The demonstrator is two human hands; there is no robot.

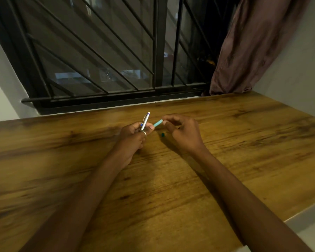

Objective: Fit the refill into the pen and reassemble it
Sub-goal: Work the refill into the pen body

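My left hand [135,137] grips the upper half of a pen [145,120], a silver barrel with a clip and a push button, pointing up and away from me. My right hand [182,130] pinches one end of a light teal tube [158,123], which looks like the pen's lower barrel; its other end reaches toward my left thumb. A small dark green piece [163,135] lies on the wooden table [171,188] just below and between the two hands. Whether a refill sits inside either part is hidden.
The table runs up to a barred black window [98,60] at the back. A brown curtain [247,48] hangs at the back right. The table's right front edge [305,210] is cut at an angle close to my right forearm.
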